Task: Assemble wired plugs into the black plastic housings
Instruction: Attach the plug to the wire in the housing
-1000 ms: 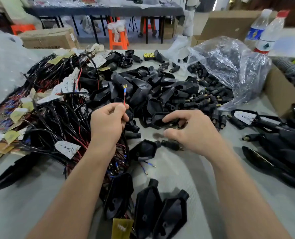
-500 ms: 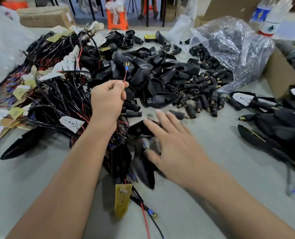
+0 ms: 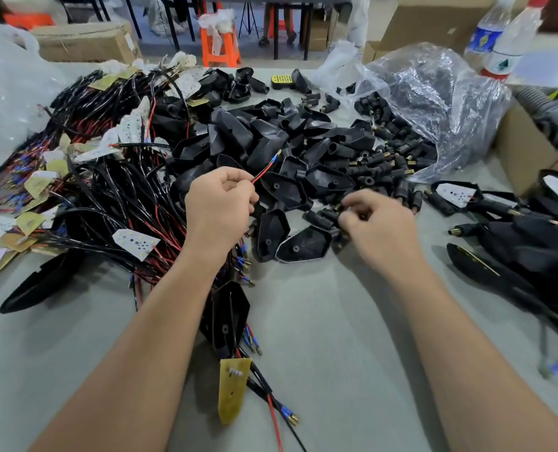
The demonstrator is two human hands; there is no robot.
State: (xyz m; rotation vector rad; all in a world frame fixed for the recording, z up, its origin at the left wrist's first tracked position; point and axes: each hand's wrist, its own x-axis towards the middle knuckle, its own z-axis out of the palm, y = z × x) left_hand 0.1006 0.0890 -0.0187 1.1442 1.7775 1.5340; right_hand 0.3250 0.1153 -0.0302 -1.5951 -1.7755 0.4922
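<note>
Black plastic covers most of the grey table in the head view. A heap of housings fills its middle and runs toward the far edge. Loose plugs with brass tips spill out of a clear plastic bag toward the far right corner.

The left hand hovers over the near edge of the heap, thumb and forefinger pressed together and pinching a red wire. The wire slants up and to the right and ends in a blue-sleeved terminal. The other fingers are curled into the palm.

The right hand is just beside it on the right, low over the table, with its fingers curled around a small black plug. The barrel of the plug sticks out to the left past the thumb. An open housing lies on the table just below that plug, hollow side up.

A tangle of black and red wire harnesses with white and yellow tags covers the left side. A yellow board on its leads lies near the front edge, between the forearms. A cardboard box stands at the right edge.
</note>
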